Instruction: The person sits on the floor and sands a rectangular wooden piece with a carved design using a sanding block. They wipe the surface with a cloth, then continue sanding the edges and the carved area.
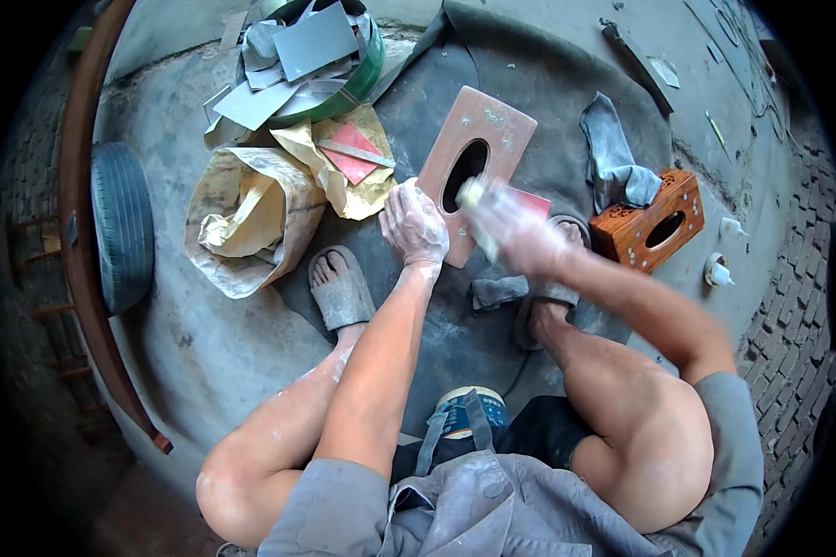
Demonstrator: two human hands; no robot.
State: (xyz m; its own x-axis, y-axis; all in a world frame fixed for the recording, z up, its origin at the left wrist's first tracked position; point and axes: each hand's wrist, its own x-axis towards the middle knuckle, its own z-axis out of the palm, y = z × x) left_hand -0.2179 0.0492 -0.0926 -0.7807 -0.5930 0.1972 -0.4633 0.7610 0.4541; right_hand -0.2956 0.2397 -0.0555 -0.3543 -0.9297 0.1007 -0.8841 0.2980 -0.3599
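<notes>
A dust-pale wooden tissue box (pixel 495 119) with a long oval opening stands tilted before me on the dark mat. My left hand (pixel 413 223), white with dust, grips its near left edge. Over the box's near right side, my right hand (pixel 520 232) is smeared by motion. It is closed around a pale yellowish pad (pixel 475 193), whose exact kind the blur hides. A red sheet (pixel 533 202) shows just beyond that hand. A grey folded cloth (pixel 498 292) lies by my right foot.
A finished-looking reddish-brown tissue box (pixel 655 223) bears a grey cloth (pixel 611 153) at right. To the left are a paper sack (pixel 293 186), yellow sandpaper sheets (pixel 372 200) and a green tub (pixel 370 70) of scraps. A tyre (pixel 123 227) stands farther left; a bucket (pixel 455 413) is between my legs.
</notes>
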